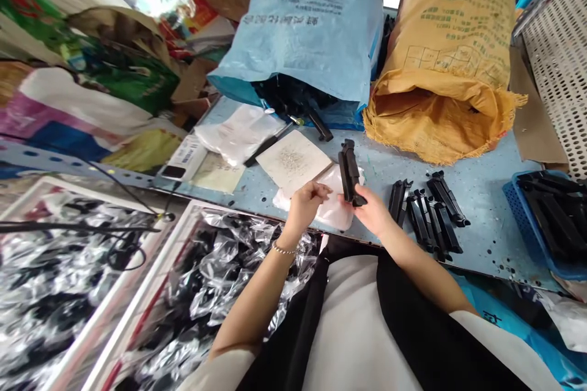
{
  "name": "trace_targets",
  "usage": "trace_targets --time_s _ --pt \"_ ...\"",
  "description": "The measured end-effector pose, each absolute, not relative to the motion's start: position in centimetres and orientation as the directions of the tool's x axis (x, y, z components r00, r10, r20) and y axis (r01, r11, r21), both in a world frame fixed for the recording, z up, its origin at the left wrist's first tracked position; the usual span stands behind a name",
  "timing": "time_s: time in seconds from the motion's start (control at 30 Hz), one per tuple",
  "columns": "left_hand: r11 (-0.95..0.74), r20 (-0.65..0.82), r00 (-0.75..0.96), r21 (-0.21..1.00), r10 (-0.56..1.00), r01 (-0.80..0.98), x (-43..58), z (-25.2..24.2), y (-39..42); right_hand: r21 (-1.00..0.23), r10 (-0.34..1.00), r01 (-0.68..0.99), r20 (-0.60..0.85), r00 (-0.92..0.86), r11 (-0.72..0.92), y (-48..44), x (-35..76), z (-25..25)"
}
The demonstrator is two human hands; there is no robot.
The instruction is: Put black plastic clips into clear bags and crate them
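My right hand (369,211) grips the lower end of a black plastic part (349,171), which is held upright over the blue table. Just left of it, my left hand (308,200) has its fingers pinched together; whatever is between them is too small to make out. Under and behind both hands lie a white plastic bag (332,211) and a pale square board (293,160) scattered with tiny pieces. Several more black parts (426,220) rest on the table to the right of my right hand.
A blue sack (307,30) with black parts in its mouth and a yellow sack (454,30) stand behind. At right is a blue basket (527,226) of black parts. White-rimmed crates (156,275) with plastic-wrapped items sit lower left.
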State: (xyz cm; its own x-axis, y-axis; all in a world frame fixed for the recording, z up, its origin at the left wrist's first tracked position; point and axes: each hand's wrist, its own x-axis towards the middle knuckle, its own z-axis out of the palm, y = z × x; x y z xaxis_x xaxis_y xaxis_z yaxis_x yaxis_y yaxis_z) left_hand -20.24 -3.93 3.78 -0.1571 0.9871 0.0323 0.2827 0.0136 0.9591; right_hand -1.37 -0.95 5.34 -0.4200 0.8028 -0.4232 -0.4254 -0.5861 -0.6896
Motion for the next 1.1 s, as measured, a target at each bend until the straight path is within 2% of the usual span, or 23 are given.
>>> trace_targets --time_s 0.07,0.1,0.17,0.27,0.33,0.4,0.43,0.5,0.57,0.67,0.73,0.83,0.93,1.03,1.1 --pt "-0.136 0.198 -0.054 0.825 0.979 0.549 -21.3 4.6 -4.5 -0.792 0.860 -0.347 -0.416 -0.295 -0.502 -1.4 -1.1 4.8" --pt "-0.179 0.228 0.007 0.745 0.974 0.643 -21.8 5.0 -4.7 -0.820 0.875 -0.322 -0.396 -0.279 -0.473 -1.9 -0.4 4.8" --pt "-0.207 0.215 0.083 0.662 0.973 0.720 -22.3 5.4 -4.8 -0.806 0.837 -0.305 -0.377 -0.397 -0.508 -3.3 1.7 5.2" --pt "-0.181 0.170 0.086 0.700 0.982 0.691 -22.2 5.5 -4.5 -0.657 0.560 -0.172 -0.443 -0.700 -0.734 -5.4 4.6 5.6" --pt "-0.182 0.186 0.066 0.725 0.980 0.664 -21.6 5.6 -4.6 -0.530 0.365 -0.062 -0.490 -0.792 -0.846 -6.1 5.1 5.2" --pt "-0.240 0.246 0.085 0.718 0.965 0.653 -20.7 5.7 -5.4 -0.439 0.272 -0.035 -0.491 -0.828 -0.898 -5.9 4.3 4.4" --pt "-0.290 0.283 0.118 0.708 0.952 0.644 -20.1 5.8 -6.1 -0.423 0.271 -0.051 -0.481 -0.834 -0.905 -5.5 3.6 3.9" --pt "-0.402 0.342 0.216 0.703 0.914 0.587 -18.7 6.0 -7.6 -0.472 0.350 -0.094 -0.490 -0.798 -0.876 -4.5 2.1 3.4" --pt "-0.472 0.381 0.279 0.723 0.882 0.504 -17.2 6.2 -9.2 -0.653 0.522 -0.062 -0.542 -0.659 -0.755 -3.8 1.1 3.6" --pt "-0.468 0.381 0.273 0.751 0.883 0.465 -15.8 6.5 -10.6 -0.859 0.745 0.138 -0.498 -0.443 -0.493 -4.0 0.8 4.6" --pt "-0.473 0.370 0.295 0.715 0.881 0.514 -15.7 6.8 -11.3 -0.905 0.797 0.283 -0.417 -0.436 -0.319 -4.8 1.2 5.3" --pt "-0.481 0.365 0.316 0.604 0.876 0.636 -16.7 7.9 -13.3 -0.932 0.699 0.326 -0.338 -0.630 -0.157 -6.1 1.4 5.8" --pt "-0.408 0.338 0.251 0.559 0.907 0.722 -18.2 9.8 -16.6 -0.941 0.442 0.178 -0.296 -0.847 -0.288 -7.2 -0.4 5.9" --pt "-0.311 0.330 0.124 0.606 0.936 0.732 -19.8 11.1 -19.5 -0.898 0.286 0.112 -0.251 -0.925 -0.426 -8.2 -3.5 6.0" --pt "-0.161 0.301 -0.098 0.725 0.948 0.669 -20.8 10.9 -20.4 -0.866 0.256 0.093 -0.246 -0.935 -0.491 -8.8 -5.7 5.8"
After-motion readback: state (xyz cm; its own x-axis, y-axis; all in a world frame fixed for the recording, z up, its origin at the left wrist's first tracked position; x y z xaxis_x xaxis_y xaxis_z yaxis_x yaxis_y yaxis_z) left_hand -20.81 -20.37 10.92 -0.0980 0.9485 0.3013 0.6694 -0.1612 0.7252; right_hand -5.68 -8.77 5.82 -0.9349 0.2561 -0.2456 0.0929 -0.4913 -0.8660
